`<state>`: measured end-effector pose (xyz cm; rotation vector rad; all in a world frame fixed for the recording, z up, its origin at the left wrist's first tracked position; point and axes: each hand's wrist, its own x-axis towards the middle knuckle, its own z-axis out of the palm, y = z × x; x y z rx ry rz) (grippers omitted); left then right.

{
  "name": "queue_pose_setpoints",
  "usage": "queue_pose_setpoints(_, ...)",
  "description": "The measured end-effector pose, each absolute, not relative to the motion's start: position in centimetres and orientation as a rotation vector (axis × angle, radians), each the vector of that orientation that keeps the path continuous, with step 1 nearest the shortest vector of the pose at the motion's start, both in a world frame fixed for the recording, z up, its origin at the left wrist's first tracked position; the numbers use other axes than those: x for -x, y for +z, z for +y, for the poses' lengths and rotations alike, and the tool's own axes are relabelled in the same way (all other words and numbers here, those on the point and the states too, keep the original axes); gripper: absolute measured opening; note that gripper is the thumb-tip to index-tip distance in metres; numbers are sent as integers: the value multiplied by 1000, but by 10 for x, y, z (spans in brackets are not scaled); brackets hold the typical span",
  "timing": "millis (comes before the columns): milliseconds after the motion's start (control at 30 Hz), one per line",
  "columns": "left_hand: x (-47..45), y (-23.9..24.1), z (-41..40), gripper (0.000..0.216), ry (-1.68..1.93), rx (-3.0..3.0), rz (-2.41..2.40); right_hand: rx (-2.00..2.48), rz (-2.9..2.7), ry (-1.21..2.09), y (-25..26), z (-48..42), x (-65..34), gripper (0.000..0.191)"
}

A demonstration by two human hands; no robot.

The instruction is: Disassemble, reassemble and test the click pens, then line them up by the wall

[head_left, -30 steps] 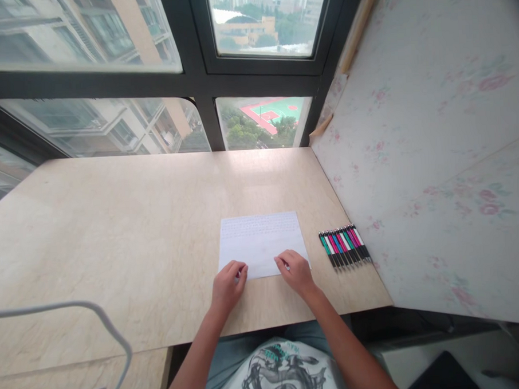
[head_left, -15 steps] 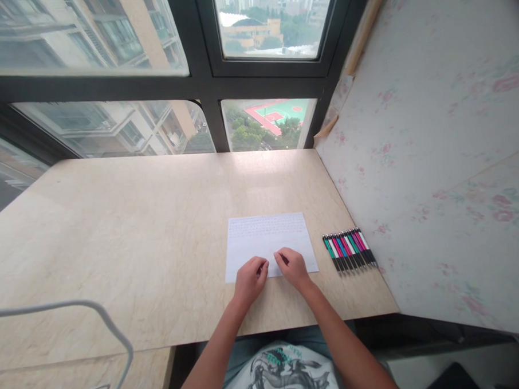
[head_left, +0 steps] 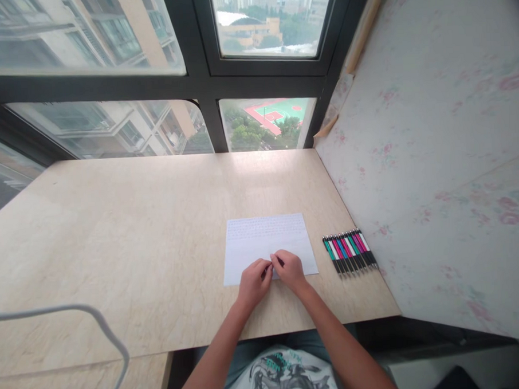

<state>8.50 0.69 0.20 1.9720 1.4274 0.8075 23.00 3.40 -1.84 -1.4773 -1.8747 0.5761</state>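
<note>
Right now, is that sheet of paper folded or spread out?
Spread out: the sheet of paper lies flat on the tabletop, four corners showing; the left hand and right hand hide part of its near edge.

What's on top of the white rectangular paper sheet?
Lines of small writing cross the far part of the white rectangular paper sheet; the left hand and right hand overlap its near edge. They hide the paper behind them and anything within their curled fingers.

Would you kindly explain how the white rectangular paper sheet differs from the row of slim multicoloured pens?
The white rectangular paper sheet covers more area than the row of slim multicoloured pens. The left hand and right hand overlap the sheet, not the pens. Sheet and pens share the pale beige tabletop.
</note>
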Motion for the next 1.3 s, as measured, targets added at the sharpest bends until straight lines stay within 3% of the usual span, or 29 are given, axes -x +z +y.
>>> queue_pose_setpoints(1000, -83, 2, 8, 18, 861, -1914, 1390, 1470, -1916, 521, -21, 35, -230, 37)
queue_pose_setpoints(1300, -83, 1, 10, 17, 851, -1914, 1402, 1423, -1682, 676, -14, 37, -231, 31)
